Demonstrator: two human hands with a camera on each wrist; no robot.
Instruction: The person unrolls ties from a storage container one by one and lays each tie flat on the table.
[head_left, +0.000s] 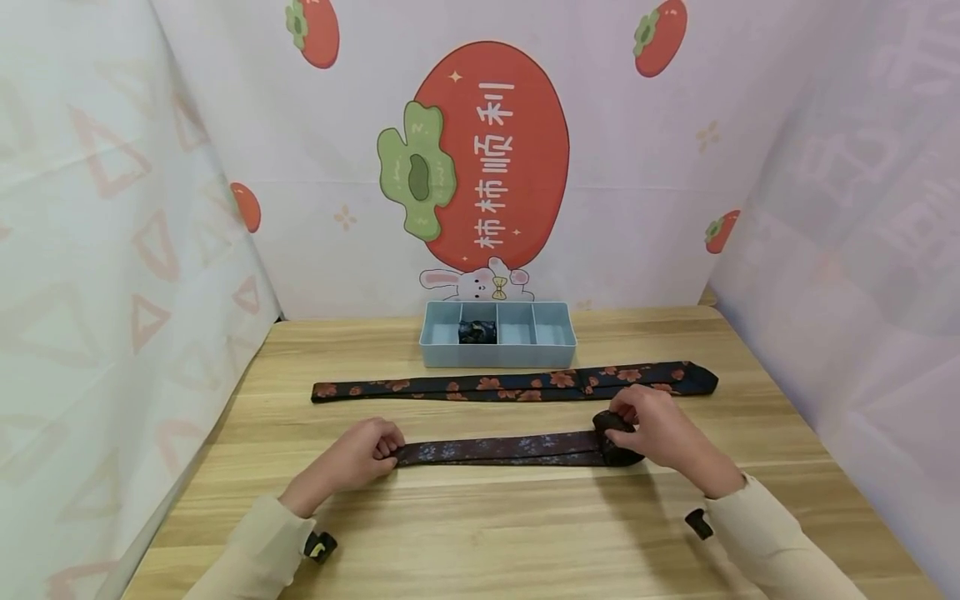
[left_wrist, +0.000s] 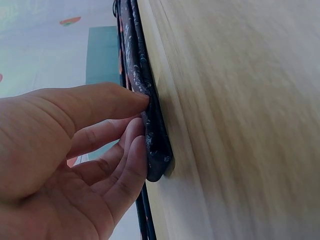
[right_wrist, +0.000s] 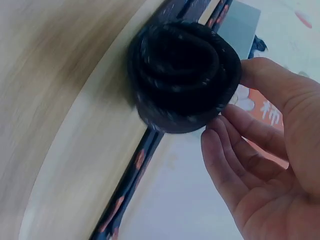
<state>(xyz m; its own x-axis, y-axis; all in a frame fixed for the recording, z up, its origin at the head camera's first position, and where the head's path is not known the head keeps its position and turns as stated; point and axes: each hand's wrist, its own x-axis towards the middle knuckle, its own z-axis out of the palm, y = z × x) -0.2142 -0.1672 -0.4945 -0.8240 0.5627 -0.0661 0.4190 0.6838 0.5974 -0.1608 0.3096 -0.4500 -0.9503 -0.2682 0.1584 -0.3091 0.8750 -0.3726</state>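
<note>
Rolling the tie [head_left: 495, 450] neatly likely wants light tension: left fingers [left_wrist: 134, 162] pinch its end [left_wrist: 159, 155], right fingers [right_wrist: 214, 150] grip the roll [right_wrist: 185, 77].

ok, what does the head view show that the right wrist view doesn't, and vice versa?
Head only: the left hand pinching the flat end of the dark patterned tie, plus the compartments of the blue box.

Right wrist only: the layers of the coiled end, seen nearly face-on.

Both: the right hand holding the roll, the orange-flowered tie, part of the box and the printed backdrop.
</note>
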